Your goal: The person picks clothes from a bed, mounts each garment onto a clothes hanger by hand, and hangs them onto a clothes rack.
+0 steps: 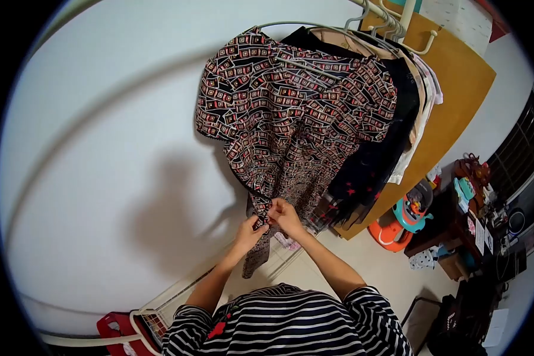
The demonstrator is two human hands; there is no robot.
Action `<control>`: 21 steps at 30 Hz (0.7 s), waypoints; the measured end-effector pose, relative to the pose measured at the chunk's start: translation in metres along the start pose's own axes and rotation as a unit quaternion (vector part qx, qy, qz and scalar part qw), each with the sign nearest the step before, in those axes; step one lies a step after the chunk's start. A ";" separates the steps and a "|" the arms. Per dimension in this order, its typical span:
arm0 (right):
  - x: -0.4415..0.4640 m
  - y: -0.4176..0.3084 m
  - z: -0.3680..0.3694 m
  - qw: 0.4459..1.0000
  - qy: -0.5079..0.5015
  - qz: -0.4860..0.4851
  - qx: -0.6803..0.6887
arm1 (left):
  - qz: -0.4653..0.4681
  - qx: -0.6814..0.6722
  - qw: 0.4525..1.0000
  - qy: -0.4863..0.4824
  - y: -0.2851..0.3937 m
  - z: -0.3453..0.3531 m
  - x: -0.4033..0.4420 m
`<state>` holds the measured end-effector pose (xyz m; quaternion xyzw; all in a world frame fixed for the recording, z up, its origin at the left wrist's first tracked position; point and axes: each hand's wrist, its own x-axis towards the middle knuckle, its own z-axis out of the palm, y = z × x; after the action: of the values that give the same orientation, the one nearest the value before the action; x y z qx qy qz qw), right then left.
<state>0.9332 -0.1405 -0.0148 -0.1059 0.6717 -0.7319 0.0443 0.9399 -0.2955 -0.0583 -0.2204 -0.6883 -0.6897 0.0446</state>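
A short-sleeved dress (296, 113) with a black, red and cream geometric print hangs on a hanger from the rack in front of me. My left hand (250, 233) pinches a gathered bit of its fabric at the left side, below the sleeve. Close beside it, my right hand (285, 218) has its fingers closed on the same gathered fabric; the two hands nearly touch. A strip of the printed cloth (256, 258) hangs beneath them. What exactly lies between the fingertips is too small to make out.
Behind the dress, dark and light clothes (418, 113) hang on the rack (406, 15). A wooden panel (451, 89) stands behind them. To the right are an orange and teal child's toy (400, 222) and a cluttered desk (451, 219). A red bag (114, 332) sits lower left.
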 end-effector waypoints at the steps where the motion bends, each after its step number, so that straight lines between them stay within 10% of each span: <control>1: -0.002 -0.003 0.006 0.993 0.070 -0.078 -0.059 | -0.024 0.055 0.998 0.010 -0.006 -0.003 -0.001; 6: -0.027 -0.033 0.010 0.919 0.084 -0.236 -0.305 | -0.020 0.064 0.996 0.058 0.012 -0.005 -0.010; 21: -0.044 -0.053 0.012 0.845 0.007 -0.307 -0.439 | 0.029 0.096 0.993 0.067 0.051 0.001 -0.027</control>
<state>0.9826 -0.1387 0.0341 -0.3094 0.8563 -0.3379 -0.2385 0.9829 -0.3033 -0.0208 -0.1886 -0.7399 -0.6321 0.1317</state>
